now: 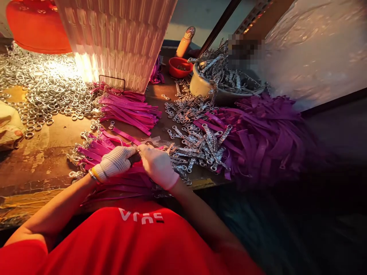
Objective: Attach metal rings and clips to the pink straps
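My left hand (pixel 116 162), in a white knit glove with dark dots, is closed in a pinch over the pile of straps. Beside it, my right hand (pixel 157 164), also in a white glove, is closed with its fingertips meeting the left ones. A narrow purple strap (pixel 126 134) with a metal ring at its far end runs to the fingertips, which seem to grip it; its near end is hidden. Under and around both hands lie more purple straps (pixel 91 152) with metal rings. Right of my right hand is a heap of silver chain-like metal links (pixel 197 147).
Loose metal rings (pixel 57 88) cover the left of the worktable (pixel 43 156). Behind the hands lies a strap bundle (pixel 129 109) beneath a ribbed translucent panel (pixel 120 42). A red bowl (pixel 180 68), a tub (pixel 199 82) of metal pieces and a large purple strap pile (pixel 258 141) stand rightward.
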{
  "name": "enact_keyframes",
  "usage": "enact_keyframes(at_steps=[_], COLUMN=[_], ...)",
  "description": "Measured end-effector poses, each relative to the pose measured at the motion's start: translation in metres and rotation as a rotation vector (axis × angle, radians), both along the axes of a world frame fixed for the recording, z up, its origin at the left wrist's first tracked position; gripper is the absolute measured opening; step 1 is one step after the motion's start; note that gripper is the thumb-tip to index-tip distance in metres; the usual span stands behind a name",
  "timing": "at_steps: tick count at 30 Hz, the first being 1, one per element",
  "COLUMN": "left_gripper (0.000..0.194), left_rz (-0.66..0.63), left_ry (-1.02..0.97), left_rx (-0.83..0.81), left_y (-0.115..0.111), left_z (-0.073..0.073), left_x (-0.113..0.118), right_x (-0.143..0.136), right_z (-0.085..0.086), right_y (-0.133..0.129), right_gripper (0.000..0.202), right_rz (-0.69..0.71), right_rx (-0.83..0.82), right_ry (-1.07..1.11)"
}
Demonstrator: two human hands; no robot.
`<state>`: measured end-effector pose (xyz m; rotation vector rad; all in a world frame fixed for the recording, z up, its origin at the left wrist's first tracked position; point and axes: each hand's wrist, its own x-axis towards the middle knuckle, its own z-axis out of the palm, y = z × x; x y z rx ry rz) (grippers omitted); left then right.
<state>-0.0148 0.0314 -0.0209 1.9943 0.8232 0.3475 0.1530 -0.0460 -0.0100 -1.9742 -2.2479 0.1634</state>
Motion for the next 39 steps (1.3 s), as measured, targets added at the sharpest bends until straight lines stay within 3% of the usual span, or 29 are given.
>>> enact_keyframes(at_steps=[4,6,9,11,16,20,22,25,27,29,31,32,35,39], left_gripper=[0.024,0.027,0.026,0.025,0.025,0.027,0.032,0.037,0.038,0.04,0.042,0.042,0.03,0.017], left_rz=[0.091,0.139,0.145,0.133,0.11,0.11,0.153,0.19,0.186,0.204,0.261,0.297,0.393,0.499], left_ry=[-0.087,-0.105,-0.107,-0.082,-0.052,-0.135,-0.168,-0.184,-0.201,-0.236,-0.329,-0.397,-0.598,-0.733], left_rx=[-0.206,-0.191,-0.141,-0.152,-0.21,-0.228,-0.253,-0.341,-0.41,-0.485,-0.572,-0.631,-0.945,-1.375], left_y=[-0.005,-0.01,-0.016,-0.018,-0.018,-0.017,-0.018,-0.021,-0.024,-0.027,-0.029,-0.029,-0.025,-0.018], left_z=[-0.01,-0.011,-0.01,-0.01,-0.011,-0.01,-0.01,-0.011,-0.012,-0.012,-0.01,-0.007,0.003,0.015], left_x=[-0.006,-0.006,-0.003,-0.001,0.002,0.004,0.004,0.006,0.008,0.012,0.016,0.018,0.019,0.014], right_x=[0.002,0.001,-0.002,-0.003,-0.003,0.001,0.009,0.03,0.048,0.063,0.074,0.078,0.084,0.084], right_z=[0.006,0.013,0.017,0.014,0.004,0.01,0.017,0.024,0.023,0.016,0.004,-0.003,-0.026,-0.037], right_y=[-0.002,-0.002,0.0,0.0,-0.006,-0.012,-0.017,-0.021,-0.017,-0.008,0.002,0.006,0.009,-0.005], right_gripper=[0.043,0.051,0.033,0.025,0.028,0.03,0.033,0.037,0.036,0.037,0.039,0.038,0.028,0.029], right_rz=[0.006,-0.042,-0.099,-0.043,0.103,0.021,0.004,0.083,-0.015,-0.272,-0.491,-0.535,-0.498,-0.505], right_rx=[-0.058,-0.148,-0.23,-0.215,-0.176,-0.182,-0.146,-0.011,0.118,0.151,0.027,-0.056,-0.143,0.043], right_ry=[0.104,0.035,-0.074,-0.122,-0.208,-0.198,-0.154,0.098,0.232,0.187,0.099,0.115,0.438,0.825])
